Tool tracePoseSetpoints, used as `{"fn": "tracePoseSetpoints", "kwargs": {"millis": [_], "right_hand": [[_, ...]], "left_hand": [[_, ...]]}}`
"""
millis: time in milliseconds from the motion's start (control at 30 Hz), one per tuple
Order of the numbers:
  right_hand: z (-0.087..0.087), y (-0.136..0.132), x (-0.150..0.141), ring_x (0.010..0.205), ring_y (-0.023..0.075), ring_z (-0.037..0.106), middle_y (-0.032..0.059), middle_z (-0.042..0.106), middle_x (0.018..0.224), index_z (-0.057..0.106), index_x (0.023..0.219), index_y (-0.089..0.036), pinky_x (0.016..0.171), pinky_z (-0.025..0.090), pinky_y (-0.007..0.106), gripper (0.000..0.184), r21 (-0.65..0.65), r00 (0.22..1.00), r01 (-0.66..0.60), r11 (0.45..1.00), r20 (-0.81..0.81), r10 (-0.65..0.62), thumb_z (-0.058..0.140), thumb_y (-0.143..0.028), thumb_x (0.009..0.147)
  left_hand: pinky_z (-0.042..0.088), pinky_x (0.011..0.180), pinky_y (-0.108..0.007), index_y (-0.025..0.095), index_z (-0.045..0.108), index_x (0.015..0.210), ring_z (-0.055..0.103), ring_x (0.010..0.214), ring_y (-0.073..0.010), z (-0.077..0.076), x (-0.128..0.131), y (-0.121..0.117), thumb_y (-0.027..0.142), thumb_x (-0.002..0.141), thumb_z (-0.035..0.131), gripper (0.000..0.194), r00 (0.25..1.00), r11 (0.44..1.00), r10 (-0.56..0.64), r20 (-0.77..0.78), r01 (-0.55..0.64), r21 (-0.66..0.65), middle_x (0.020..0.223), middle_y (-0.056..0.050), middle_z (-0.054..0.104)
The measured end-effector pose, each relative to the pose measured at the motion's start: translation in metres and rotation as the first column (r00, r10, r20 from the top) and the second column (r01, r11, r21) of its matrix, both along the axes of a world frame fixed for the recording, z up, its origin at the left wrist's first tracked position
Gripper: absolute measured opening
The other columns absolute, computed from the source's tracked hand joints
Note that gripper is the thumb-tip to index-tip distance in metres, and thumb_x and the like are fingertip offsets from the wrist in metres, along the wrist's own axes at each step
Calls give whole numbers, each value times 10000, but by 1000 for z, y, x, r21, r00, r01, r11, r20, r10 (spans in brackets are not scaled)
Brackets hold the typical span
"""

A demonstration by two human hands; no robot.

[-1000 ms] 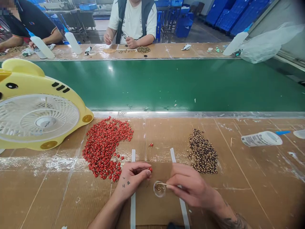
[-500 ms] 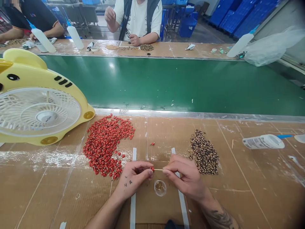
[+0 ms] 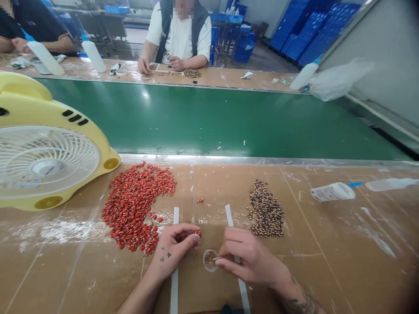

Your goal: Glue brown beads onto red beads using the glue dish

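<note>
My left hand (image 3: 173,247) pinches one small red piece (image 3: 198,234) between thumb and fingertips, just right of a big heap of red pieces (image 3: 135,205). My right hand (image 3: 244,258) is closed on a thin stick (image 3: 216,259) whose tip reaches into a small clear round dish (image 3: 209,260) with amber liquid, set between two white strips (image 3: 175,244). A pile of dark brown and gold pieces (image 3: 265,210) lies just beyond my right hand. A single red piece (image 3: 200,201) sits apart on the cardboard.
A yellow desk fan (image 3: 46,152) stands at the left. A white glue bottle (image 3: 332,191) lies on its side at the right. A green conveyor belt (image 3: 229,117) runs across; beyond it a person (image 3: 178,35) works at piles, and another person's arms show far left.
My right hand brought the stick down from the red piece in my left fingers back into the dish. The view shifted slightly.
</note>
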State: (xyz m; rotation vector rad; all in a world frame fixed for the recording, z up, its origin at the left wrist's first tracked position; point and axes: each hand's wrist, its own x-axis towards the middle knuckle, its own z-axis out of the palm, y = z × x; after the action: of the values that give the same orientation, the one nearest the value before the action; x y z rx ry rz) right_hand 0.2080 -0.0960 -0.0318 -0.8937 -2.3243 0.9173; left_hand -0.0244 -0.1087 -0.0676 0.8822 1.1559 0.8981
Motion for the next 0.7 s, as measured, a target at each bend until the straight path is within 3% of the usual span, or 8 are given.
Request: {"fn": "tracePoseSetpoints", "kwargs": {"millis": [100,200,267,367,567,700], "right_hand": [[1,6,19,681,169,553,38,614,717,675,835,-166,622,431,288,215,18,985,154,988,74,-155,597,-340,932],[6,20,50,784,195,593,65,666,837,692,917,-175,721,481,327,170,118,895,381,917,201,-398,536,-232,954],[8,31,68,861,222,597,76,680,898,698,963,-183,781,491,364,162,203,840,408,890,297,-453,539,-180,937],[5,43,80,886,228,592,70,684,908,706,962,-192,792,500,368,157,243,819,344,907,395,-417,568,-140,909],[-6,59,70,817,225,575,68,665,787,696,758,-180,759,492,355,228,260,756,161,952,587,-288,545,-70,889],[2,57,64,797,212,583,57,650,779,688,792,-176,743,485,342,202,210,804,241,947,504,-316,532,-65,858]], "left_hand": [[529,604,-217,147,753,863,652,589,-133,-2,-2,0,284,758,737,174,999,1000,-7,-42,7,6,683,-30,731],[535,603,-225,153,751,866,660,600,-143,-2,-2,2,298,741,749,192,999,1000,-4,-43,4,-8,697,-30,734],[535,598,-227,155,750,853,660,595,-146,0,-2,3,302,717,764,201,999,1000,-1,-39,1,-15,687,-27,733],[538,596,-233,155,750,835,659,584,-149,4,-2,3,308,692,776,211,999,1000,1,-37,-2,-18,668,-24,728],[530,615,-238,150,744,852,655,600,-150,3,-3,3,313,732,741,203,998,1000,-8,-58,9,23,686,-32,726],[525,616,-241,145,742,860,651,600,-150,1,-3,2,297,759,714,185,998,998,-10,-61,13,62,691,-36,724]]}}
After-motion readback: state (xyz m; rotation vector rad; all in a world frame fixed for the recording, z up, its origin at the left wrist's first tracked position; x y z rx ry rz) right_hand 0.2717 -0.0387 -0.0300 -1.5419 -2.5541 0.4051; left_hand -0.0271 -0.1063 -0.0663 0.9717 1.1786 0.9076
